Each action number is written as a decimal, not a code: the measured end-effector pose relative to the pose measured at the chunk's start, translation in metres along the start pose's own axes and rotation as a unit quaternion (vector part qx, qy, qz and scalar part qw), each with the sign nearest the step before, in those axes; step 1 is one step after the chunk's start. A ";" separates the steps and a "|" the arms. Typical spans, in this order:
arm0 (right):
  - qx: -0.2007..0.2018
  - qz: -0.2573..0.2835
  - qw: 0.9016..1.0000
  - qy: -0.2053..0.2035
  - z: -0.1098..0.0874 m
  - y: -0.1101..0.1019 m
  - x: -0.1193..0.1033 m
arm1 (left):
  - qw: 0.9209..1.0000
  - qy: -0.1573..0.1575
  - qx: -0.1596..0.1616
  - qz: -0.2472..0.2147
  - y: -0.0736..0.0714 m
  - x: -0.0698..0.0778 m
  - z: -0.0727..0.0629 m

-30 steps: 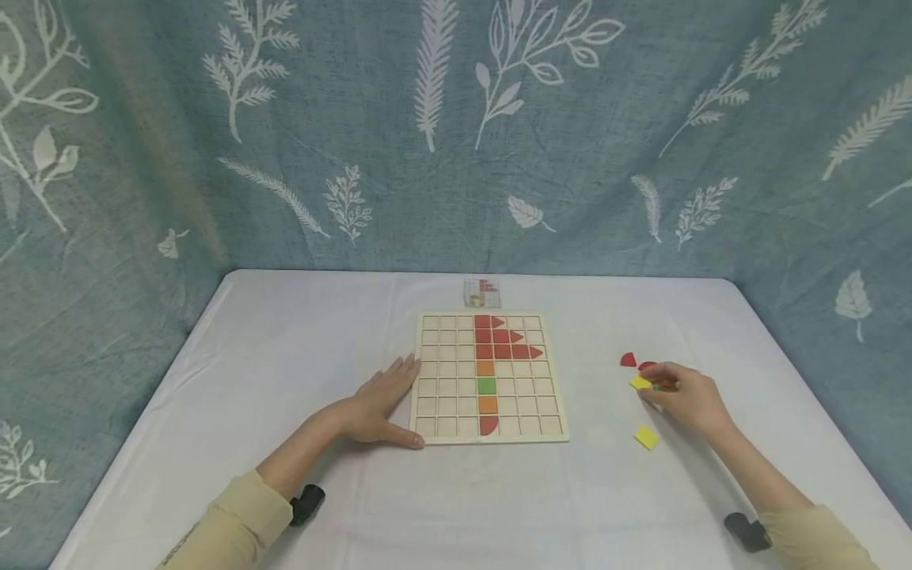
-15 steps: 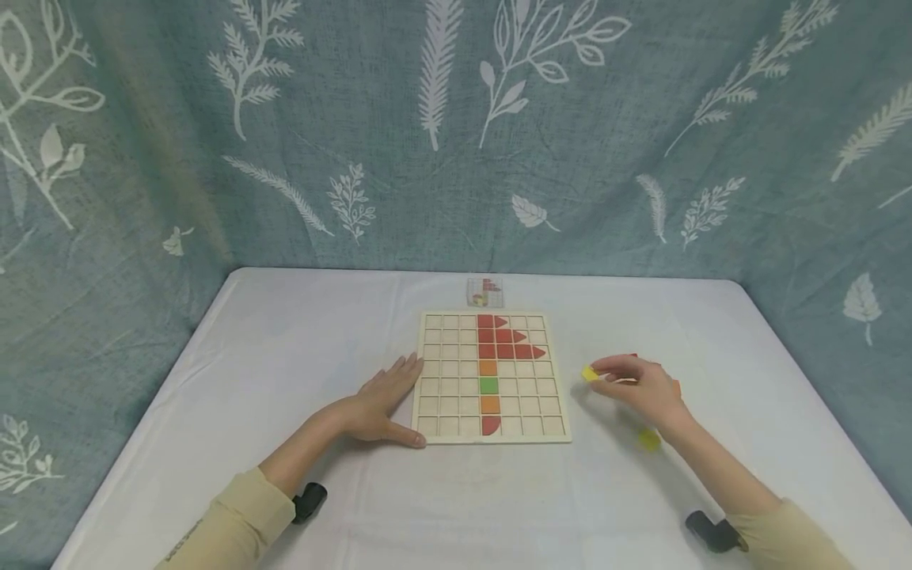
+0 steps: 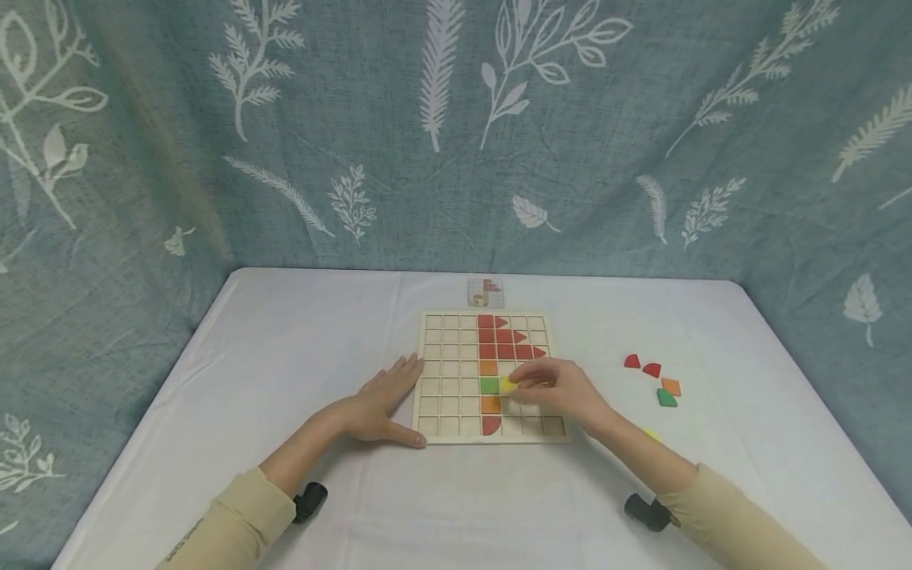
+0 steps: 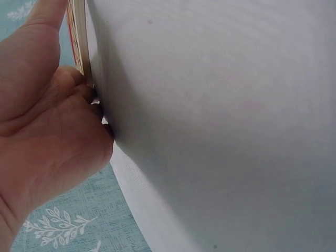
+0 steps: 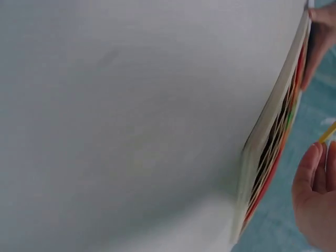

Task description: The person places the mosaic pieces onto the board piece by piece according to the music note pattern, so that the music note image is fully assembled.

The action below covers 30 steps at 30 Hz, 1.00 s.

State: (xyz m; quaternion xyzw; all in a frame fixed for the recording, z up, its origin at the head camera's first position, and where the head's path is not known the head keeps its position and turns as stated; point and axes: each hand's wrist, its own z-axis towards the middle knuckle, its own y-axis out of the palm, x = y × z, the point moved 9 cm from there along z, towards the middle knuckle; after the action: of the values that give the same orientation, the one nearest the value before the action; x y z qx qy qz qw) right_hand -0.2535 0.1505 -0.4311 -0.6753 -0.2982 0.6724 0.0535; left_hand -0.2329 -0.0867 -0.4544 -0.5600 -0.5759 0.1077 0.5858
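The right hand [image 3: 563,386] pinches a flat yellow tile [image 3: 507,385] over the pale, gridded board [image 3: 450,387], beside 1 green square [image 3: 488,385]. The left hand [image 3: 378,405], fingers outstretched, touches the board's edge on white cloth [image 3: 456,507].

Matt, wooden-looking board [image 3: 450,387] on a smooth, cloth-covered surface [image 3: 456,507]
The coloured tiles [image 3: 504,336] look smooth and matt; beyond the surface's far edge, the backdrop [image 3: 399,119] is coarsely woven cloth; black wrist cameras [image 3: 311,503] look like plastic.
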 end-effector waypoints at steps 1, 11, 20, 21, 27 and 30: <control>-0.007 -0.010 1.000 -0.011 0.003 0.006 -0.004 | 1.000 0.000 -0.001 0.000 0.000 0.000 0.000; -0.059 -0.156 0.975 -0.146 0.014 0.053 -0.038 | 1.000 0.001 0.003 -0.013 -0.001 0.001 -0.002; -0.078 -0.180 0.963 -0.184 0.016 0.062 -0.045 | 1.000 -0.006 0.003 -0.011 -0.002 0.002 0.000; -0.079 -0.182 0.962 -0.187 0.016 0.062 -0.045 | 1.000 -0.005 0.004 -0.011 -0.002 0.002 0.000; -0.074 -0.181 0.962 -0.193 0.014 0.060 -0.046 | 1.000 -0.002 0.004 -0.016 -0.002 0.002 0.000; -0.072 -0.153 0.972 -0.161 0.014 0.056 -0.040 | 1.000 -0.002 0.002 -0.014 -0.001 0.002 0.000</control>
State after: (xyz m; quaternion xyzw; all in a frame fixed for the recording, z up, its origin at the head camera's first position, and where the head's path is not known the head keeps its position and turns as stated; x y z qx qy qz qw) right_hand -0.2452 0.0811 -0.4238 -0.5068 -0.4499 0.7330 0.0582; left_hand -0.2327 -0.0860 -0.4523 -0.5509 -0.5844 0.1015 0.5871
